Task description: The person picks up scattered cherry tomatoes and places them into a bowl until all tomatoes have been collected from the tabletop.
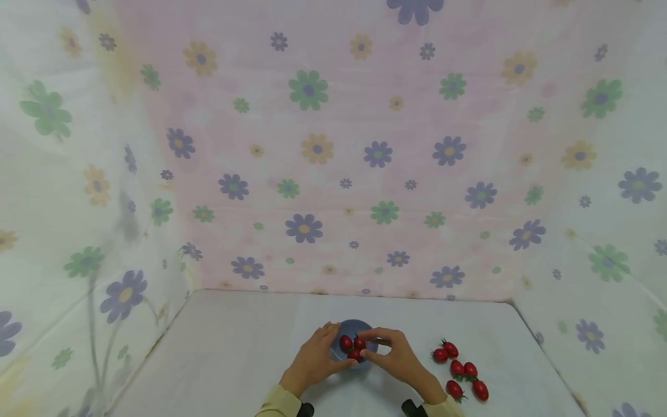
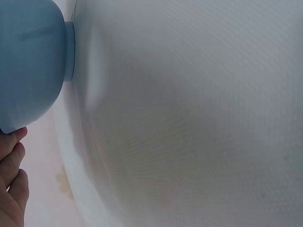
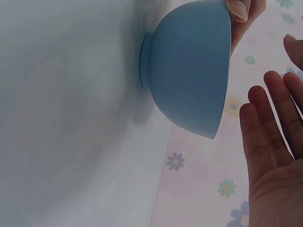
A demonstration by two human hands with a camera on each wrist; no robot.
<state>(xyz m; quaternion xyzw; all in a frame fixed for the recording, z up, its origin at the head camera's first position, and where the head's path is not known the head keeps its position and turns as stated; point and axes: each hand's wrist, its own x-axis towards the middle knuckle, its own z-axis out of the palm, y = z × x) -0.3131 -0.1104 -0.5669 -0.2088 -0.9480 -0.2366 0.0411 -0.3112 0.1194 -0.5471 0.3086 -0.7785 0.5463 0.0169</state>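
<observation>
A blue bowl (image 1: pixel 369 325) stands on the table, with several red cherry tomatoes (image 1: pixel 346 343) inside. My left hand (image 1: pixel 315 355) holds the bowl at its left and near side, fingers along the rim and thumb at the front. In the left wrist view, its fingertips (image 2: pixel 18 137) touch the rim. My right hand (image 1: pixel 394 352) hovers over the bowl's right side, thumb and forefinger apart above the tomatoes. The right wrist view shows its other fingers (image 3: pixel 260 118) nearly straight beside the rim, and no tomato in the visible gap.
Several more cherry tomatoes (image 1: pixel 457 368) with green stems lie on the white table (image 1: pixel 239 347) to the right of the right hand. Flower-patterned cloth walls (image 1: pixel 333 243) enclose the table at the back and both sides.
</observation>
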